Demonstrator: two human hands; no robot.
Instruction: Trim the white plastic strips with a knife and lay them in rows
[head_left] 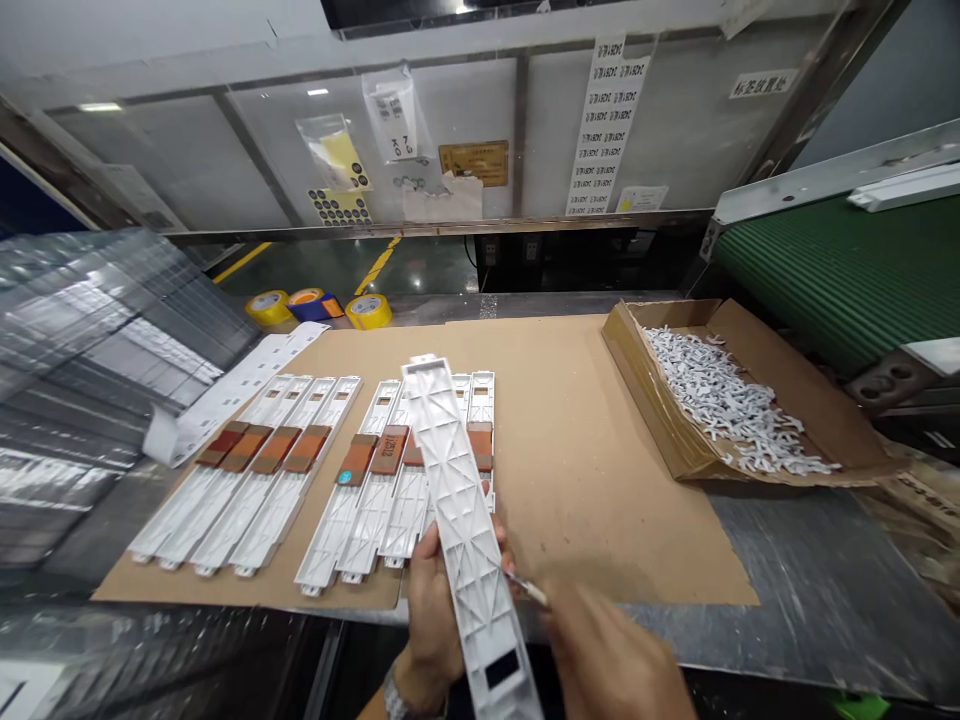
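Two hands (431,625), one small tool (526,590), nine white plastic rails (469,530), three tape rolls (369,311), one cardboard sheet (570,480), one cardboard box (637,390)

The left hand (433,625) and the right hand (611,655) are both bare. A silver-toned metal link band (397,692), a bracelet or watch strap, circles the left wrist, its links catching the light; the bottom edge of the view cuts it off, so whether it carries a dial cannot be told. The right hand is blurred, its fingers (570,620) soft in outline, and whatever is worn higher up the arms lies out of view.
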